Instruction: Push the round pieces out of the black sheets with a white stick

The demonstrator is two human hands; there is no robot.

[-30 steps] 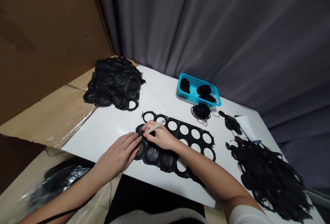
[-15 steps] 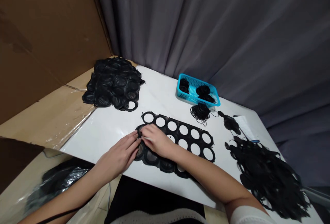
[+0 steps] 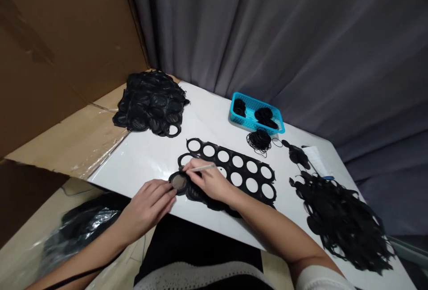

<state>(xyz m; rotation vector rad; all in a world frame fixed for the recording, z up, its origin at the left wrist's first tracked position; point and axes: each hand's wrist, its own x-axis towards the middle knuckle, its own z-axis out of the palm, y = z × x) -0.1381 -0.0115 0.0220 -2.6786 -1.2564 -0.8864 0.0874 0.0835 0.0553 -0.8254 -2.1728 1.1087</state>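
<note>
A black, rubber-like sheet (image 3: 245, 155) with rows of round holes lies on the white table. Along its near side the circles are still filled with dark discs, one being a greyish disc (image 3: 179, 182) at the left end. The fingertips of my left hand (image 3: 150, 205) close on the sheet's left edge beside that disc. My right hand (image 3: 209, 181) grips a slim pale stick-like tool (image 3: 202, 168), its fingers low over the second row. A small dark bit shows at those fingertips; its kind is unclear. My right hand and forearm hide part of the sheet.
A pile of similar black sheets (image 3: 150, 103) sits at the far left. Behind the work stands a blue basket (image 3: 247, 125) with black bundles, and thin black rings (image 3: 259, 140) lie before it. Black scraps (image 3: 344, 223) and a white paper (image 3: 317, 161) are at right.
The left hand has moved down and left, off the second row. A hole in that row now shows white where the hands were. The pale tool is more plainly visible in the right hand.
</note>
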